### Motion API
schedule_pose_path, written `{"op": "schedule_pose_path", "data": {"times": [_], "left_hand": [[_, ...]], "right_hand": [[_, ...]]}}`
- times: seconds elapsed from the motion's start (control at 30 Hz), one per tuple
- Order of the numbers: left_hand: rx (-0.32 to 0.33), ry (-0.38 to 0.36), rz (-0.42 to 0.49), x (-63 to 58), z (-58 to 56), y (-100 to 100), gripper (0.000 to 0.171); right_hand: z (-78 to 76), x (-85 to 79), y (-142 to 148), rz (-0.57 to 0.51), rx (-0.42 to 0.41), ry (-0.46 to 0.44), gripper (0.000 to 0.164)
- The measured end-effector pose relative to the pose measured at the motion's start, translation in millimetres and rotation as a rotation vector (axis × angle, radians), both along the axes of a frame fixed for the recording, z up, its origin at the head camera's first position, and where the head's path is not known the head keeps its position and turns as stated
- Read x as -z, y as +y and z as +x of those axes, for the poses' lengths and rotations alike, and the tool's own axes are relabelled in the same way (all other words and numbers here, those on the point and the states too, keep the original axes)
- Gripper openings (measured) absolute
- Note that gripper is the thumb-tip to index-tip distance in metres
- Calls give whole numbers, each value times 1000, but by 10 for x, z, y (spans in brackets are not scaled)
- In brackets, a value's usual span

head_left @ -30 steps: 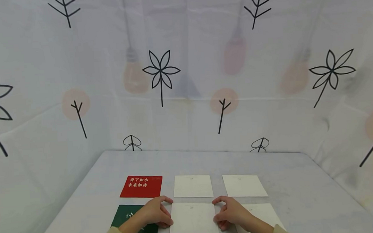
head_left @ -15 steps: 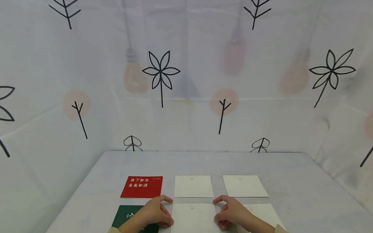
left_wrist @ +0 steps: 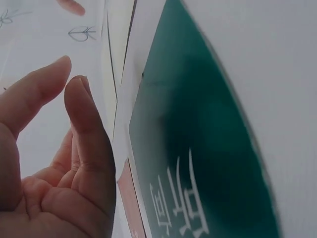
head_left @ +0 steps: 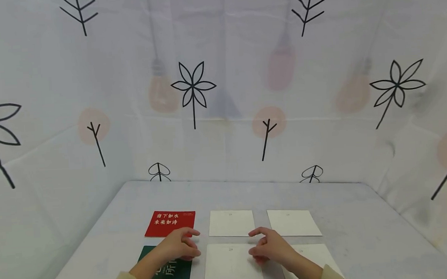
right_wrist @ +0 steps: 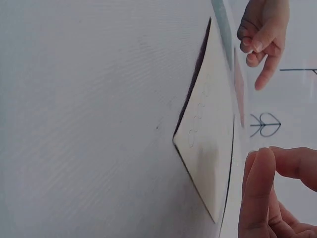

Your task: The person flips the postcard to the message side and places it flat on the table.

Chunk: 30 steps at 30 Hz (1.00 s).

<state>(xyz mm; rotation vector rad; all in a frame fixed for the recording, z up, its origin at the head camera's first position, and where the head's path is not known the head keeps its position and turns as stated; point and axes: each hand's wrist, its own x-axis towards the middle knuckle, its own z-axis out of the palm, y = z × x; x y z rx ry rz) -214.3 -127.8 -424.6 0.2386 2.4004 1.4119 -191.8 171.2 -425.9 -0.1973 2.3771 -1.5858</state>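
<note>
A white card (head_left: 229, 265) lies flat in the middle of the front row in the head view. My left hand (head_left: 179, 246) hovers between it and the dark green card (head_left: 178, 275), partly covering the green one. Its thumb and forefinger hold nothing in the left wrist view, where the green card (left_wrist: 198, 119) fills the right side. Over the white card's right edge is my right hand (head_left: 271, 246), its fingers loosely bent and holding nothing. In the right wrist view this hand (right_wrist: 277, 198) stands beside and above a white card (right_wrist: 200, 139).
Behind the left hand lies a red card (head_left: 171, 223) with white characters. Two white cards, one back middle (head_left: 231, 224) and one back right (head_left: 294, 223), continue that row. Partly under the right forearm is another white card (head_left: 314, 254). A patterned white cloth (head_left: 224, 148) hangs behind the table.
Both hands have let go of the front middle card's edges and risen. The left hand has shifted slightly left, the right slightly left over the card. The cards stay in place.
</note>
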Motion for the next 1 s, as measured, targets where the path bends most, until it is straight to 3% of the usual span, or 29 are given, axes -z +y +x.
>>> {"op": "schedule_pose_path", "data": {"times": [0.3,1.0], "left_hand": [[0,42,28,-9,-22,-187,54],[-107,79,17,-31,-103,-428,58]], "right_hand": [[-27,-39,-154,-91,16,10,47],[-143,29,-444,-238,35,29,46]]}}
